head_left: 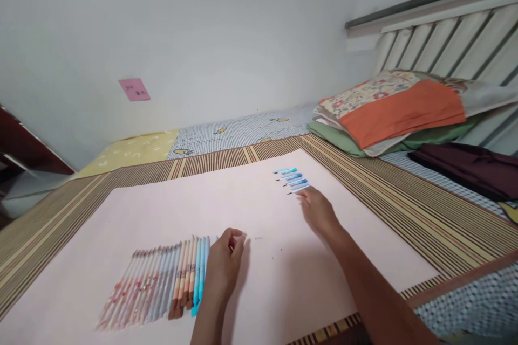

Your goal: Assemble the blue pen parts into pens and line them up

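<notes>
A pale pink sheet [162, 210] lies on a striped mat. A row of several pens [162, 283], pink, grey, tan and light blue, lies side by side near its front left. My left hand [224, 264] rests at the right end of this row, fingers curled and pinched, touching the last blue pen. Several blue pens [292, 178] lie in a short column at the sheet's far right. My right hand [318, 210] reaches to them, its fingertips at the nearest one; the fingers are partly hidden from me.
The striped bamboo mat [404, 210] covers a bed. Folded pillows and blankets [396, 110] are stacked at the back right, with a dark red cloth [469, 170] beside them. A white wall with a pink note [134, 89] lies behind.
</notes>
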The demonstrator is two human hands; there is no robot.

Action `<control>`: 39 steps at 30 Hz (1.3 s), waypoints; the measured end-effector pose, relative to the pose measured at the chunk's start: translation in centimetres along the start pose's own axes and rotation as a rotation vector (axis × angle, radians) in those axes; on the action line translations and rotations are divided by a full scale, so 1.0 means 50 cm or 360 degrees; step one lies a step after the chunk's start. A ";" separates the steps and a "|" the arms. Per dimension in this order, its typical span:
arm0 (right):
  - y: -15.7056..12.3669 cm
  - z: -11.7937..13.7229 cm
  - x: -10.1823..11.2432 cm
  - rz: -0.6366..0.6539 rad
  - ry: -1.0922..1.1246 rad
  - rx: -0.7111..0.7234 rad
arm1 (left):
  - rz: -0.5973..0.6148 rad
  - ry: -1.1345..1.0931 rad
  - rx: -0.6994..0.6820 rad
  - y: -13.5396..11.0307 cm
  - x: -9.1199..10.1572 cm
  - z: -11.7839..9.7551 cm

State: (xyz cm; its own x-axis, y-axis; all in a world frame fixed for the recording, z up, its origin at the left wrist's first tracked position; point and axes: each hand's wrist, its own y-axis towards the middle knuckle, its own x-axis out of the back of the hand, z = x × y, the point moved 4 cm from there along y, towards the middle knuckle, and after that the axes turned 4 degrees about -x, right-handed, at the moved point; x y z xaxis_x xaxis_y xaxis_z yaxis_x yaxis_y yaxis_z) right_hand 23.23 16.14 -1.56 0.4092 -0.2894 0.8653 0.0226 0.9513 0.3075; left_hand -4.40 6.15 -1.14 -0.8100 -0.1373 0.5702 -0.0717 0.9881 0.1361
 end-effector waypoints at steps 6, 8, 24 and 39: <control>0.078 -0.070 -0.009 0.0157 -0.0239 0.0097 | -0.0028 -0.0089 0.0027 0.001 0.008 -0.005; 0.090 -0.071 -0.015 0.0211 -0.0298 0.0138 | -0.0028 -0.0092 0.0027 0.002 0.010 -0.005; 0.112 -0.042 0.001 0.0508 -0.0465 0.0518 | -0.0031 -0.0076 0.0035 0.006 0.010 0.014; -0.002 0.145 -0.051 0.0529 -0.0138 0.0662 | -0.0047 -0.0128 0.0017 0.007 0.015 0.008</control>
State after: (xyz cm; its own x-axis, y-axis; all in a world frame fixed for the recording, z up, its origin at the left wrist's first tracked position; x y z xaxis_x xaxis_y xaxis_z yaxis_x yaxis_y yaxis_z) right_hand 15.60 16.03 -0.91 0.2557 -0.0042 0.9667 -0.4657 0.8758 0.1269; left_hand -5.24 6.45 -0.99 -0.8517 -0.1607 0.4988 -0.1019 0.9844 0.1432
